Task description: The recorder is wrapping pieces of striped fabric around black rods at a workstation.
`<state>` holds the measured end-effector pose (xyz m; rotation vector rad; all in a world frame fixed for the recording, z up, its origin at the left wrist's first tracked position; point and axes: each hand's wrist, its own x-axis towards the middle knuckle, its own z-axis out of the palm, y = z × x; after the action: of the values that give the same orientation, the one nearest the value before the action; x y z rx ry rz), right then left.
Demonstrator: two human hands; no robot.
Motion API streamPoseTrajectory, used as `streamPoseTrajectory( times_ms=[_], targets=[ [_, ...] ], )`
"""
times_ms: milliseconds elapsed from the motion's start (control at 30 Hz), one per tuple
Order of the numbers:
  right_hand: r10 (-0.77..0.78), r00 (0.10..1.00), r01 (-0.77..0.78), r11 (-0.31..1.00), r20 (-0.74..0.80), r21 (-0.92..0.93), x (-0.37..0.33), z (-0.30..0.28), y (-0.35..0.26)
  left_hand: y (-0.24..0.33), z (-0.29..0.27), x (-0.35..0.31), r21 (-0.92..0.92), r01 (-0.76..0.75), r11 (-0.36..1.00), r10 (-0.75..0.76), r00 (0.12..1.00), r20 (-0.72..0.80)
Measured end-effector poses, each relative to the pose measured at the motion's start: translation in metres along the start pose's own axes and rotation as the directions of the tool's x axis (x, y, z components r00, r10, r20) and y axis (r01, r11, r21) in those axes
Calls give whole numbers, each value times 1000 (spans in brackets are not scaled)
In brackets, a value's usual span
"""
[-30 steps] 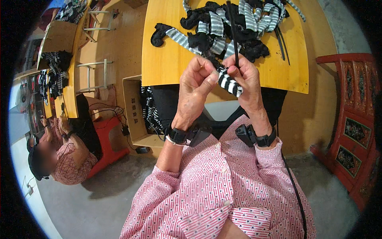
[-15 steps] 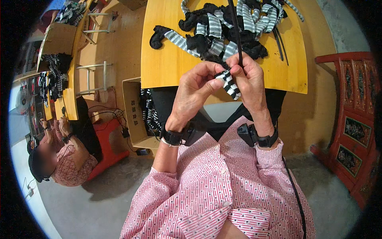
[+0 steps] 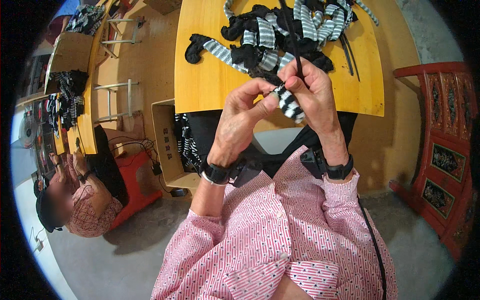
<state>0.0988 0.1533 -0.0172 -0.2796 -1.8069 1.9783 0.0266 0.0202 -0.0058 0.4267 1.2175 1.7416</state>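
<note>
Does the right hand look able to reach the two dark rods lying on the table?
Probably yes: the two dark rods lie mostly uncovered near the right hand, though it holds the striped fabric piece.

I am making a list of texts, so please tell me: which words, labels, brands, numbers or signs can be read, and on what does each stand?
Open brown cardboard box, left of the yellow wooden table: a column of dark printed characters, which I do not copy out.
Black-and-white striped knitted piece in the left hand and right hand: no writing visible.
Elsewhere: any marks are too small or blurred to read.
</note>
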Motion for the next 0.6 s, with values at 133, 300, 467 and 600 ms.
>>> streamPoseTrajectory(
  times_ms=[133,300,467,600],
  targets=[
    [128,992,-127,992,-24,18,-10,2,-11,-7,3,-1,-167,-113,980,97,990,-99],
    [137,987,-137,991,-88,9,-15,6,-5,-14,4,-1,-276,-116,954,81,988,-134],
    [20,995,-29,995,-95,-92,-14,4,3,-17,4,1,-250,-114,961,77,985,-151],
    [147,972,-172,976,-183,-133,-19,8,1,-19,8,3,-280,-151,948,86,969,-230]
  ],
)
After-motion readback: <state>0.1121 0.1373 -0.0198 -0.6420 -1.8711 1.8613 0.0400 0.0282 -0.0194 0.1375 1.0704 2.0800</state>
